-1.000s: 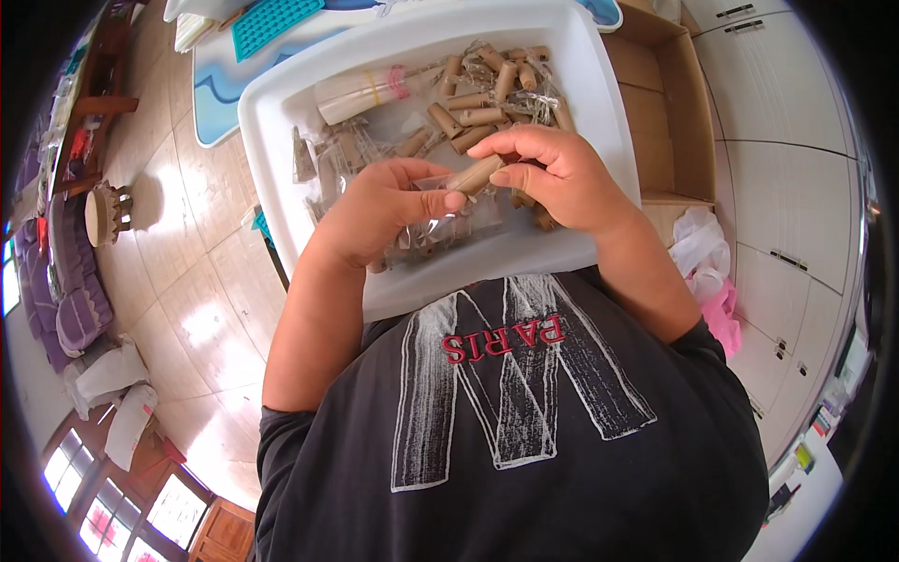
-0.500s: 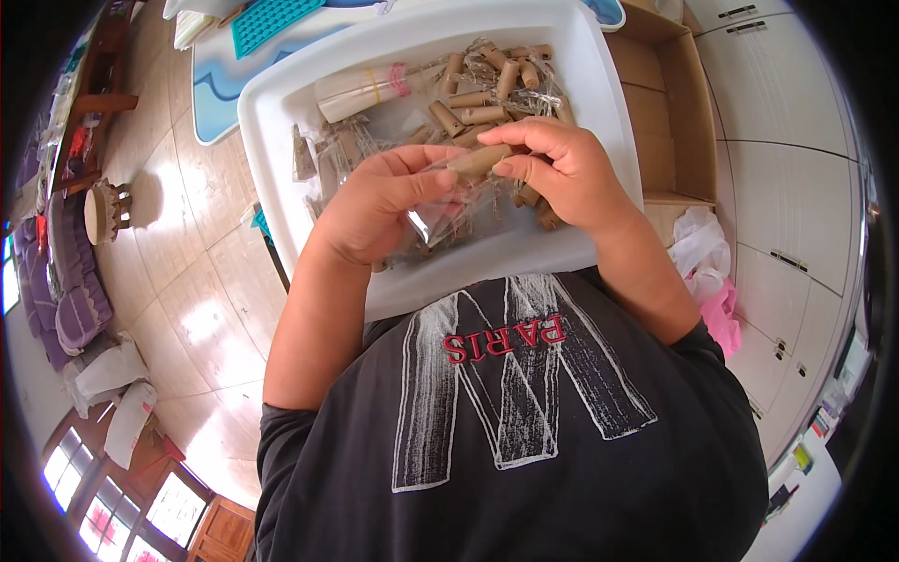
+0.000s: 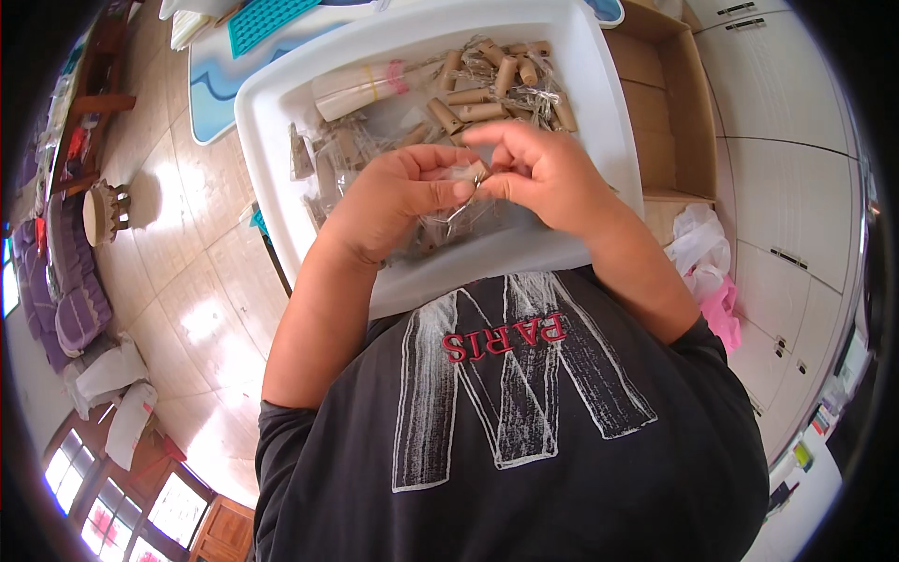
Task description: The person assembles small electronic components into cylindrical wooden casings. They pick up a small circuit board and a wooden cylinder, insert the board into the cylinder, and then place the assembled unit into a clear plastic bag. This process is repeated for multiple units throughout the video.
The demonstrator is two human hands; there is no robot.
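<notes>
Over the white tub (image 3: 272, 122), both of my hands meet around a small brown cylinder (image 3: 478, 170) in a clear plastic bag (image 3: 459, 217). My left hand (image 3: 398, 199) is closed on the bagged cylinder, which its fingers mostly cover. With thumb and forefinger pinched, my right hand (image 3: 552, 176) grips the bag beside the cylinder's end. Beyond the hands, several loose brown cylinders (image 3: 482, 111) lie heaped in the tub, some among crinkled clear wrap. A bundle of clear bags (image 3: 351, 91) with a pink band rests at the tub's far side.
An open cardboard box (image 3: 670, 122) stands right of the tub, with white and pink plastic bags (image 3: 700, 248) nearer me. A teal textured tray (image 3: 272, 23) lies on the blue-and-white table (image 3: 213, 117) at the far left. A round stool (image 3: 105, 211) stands on the tiled floor.
The cylinder lay across between my two hands; now only its end shows. My right hand has shifted from the cylinder's end to a pinch on the bag.
</notes>
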